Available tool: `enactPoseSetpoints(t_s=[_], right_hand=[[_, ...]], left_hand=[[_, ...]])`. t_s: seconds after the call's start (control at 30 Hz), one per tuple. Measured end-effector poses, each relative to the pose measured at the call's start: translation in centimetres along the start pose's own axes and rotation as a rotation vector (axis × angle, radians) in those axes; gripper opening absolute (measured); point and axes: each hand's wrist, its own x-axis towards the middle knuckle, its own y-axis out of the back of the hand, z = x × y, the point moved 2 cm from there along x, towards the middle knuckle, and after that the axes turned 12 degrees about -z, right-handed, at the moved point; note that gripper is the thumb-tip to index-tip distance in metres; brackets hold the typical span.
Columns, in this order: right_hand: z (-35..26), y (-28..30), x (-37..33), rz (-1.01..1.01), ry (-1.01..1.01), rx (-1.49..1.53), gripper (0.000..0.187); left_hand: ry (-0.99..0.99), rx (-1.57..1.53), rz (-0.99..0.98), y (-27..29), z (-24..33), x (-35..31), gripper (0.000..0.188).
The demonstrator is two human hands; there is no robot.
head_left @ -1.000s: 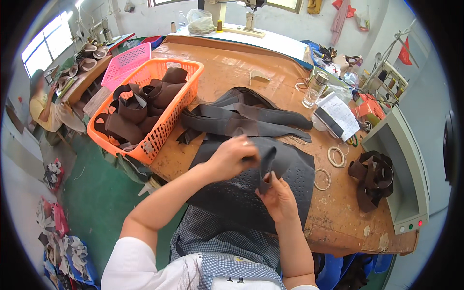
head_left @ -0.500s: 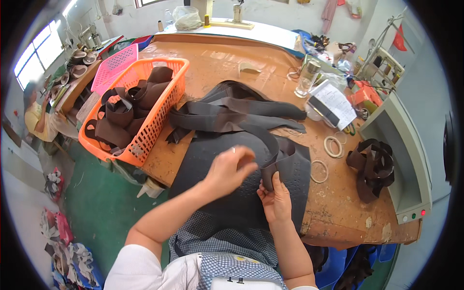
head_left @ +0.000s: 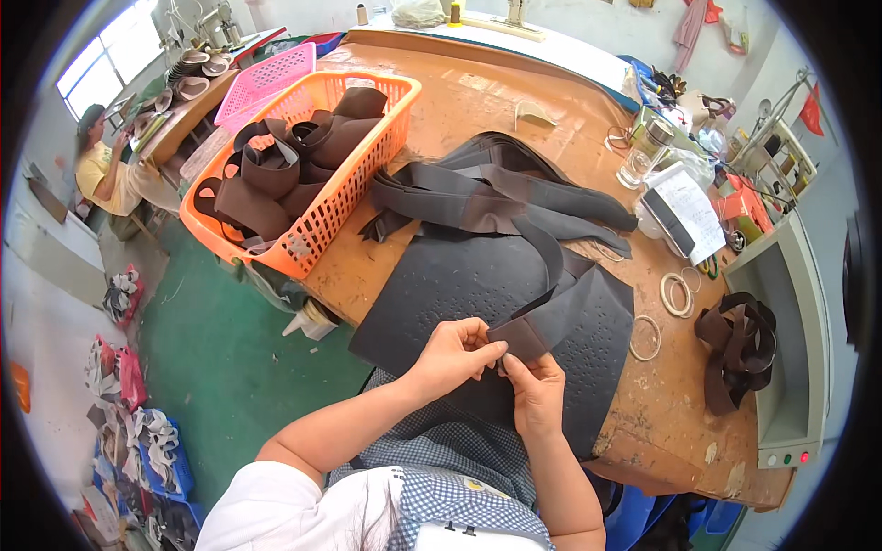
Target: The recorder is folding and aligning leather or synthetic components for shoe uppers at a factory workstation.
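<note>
Both my hands meet over a black pitted mat at the table's near side. Between them is the end of a dark brown and black strip. My left hand pinches the strip's near left corner with thumb and fingertips. Close beside it, my right hand grips the lower edge of the same end, thumb on top. From my hands the strip loops away toward a pile of long dark strips on the far part of the mat. The fingertips hide the exact edge being held.
An orange basket of rolled brown strips stands at the left, a pink basket behind it. To the right are cream rings, a glass jar, papers, a brown strip bundle and a grey machine housing. A person sits far left.
My left hand has come down and right to the strip's end, joining my right hand. The strip's end now lies flatter and turned. The whole view has shifted.
</note>
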Motion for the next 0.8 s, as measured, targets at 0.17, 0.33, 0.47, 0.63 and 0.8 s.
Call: enactPoseSetpoints(t_s=[0.17,0.33,0.47,0.63,0.8], right_hand=[[0.1,0.0,-0.2,0.086,0.051,-0.031,0.021],[0.0,-0.3,0.5,0.049,0.024,0.069,0.021],[0.5,-0.5,1.2,0.047,0.021,-0.002,0.021],[-0.4,-0.4,0.6,0.038,0.026,-0.097,0.025],[-0.2,-0.2,0.1,0.034,-0.011,-0.05,0.027]], left_hand=[[0.04,-0.036,0.03,0.2,-0.4,0.1,0.018],[0.059,-0.081,-0.004,0.8,0.0,0.1,0.017],[0.038,-0.17,-0.047,1.4,-0.4,-0.4,0.018],[-0.012,-0.151,-0.087,1.7,-1.0,0.2,0.027],[-0.112,0.172,-0.038,1.6,0.8,-0.9,0.024]])
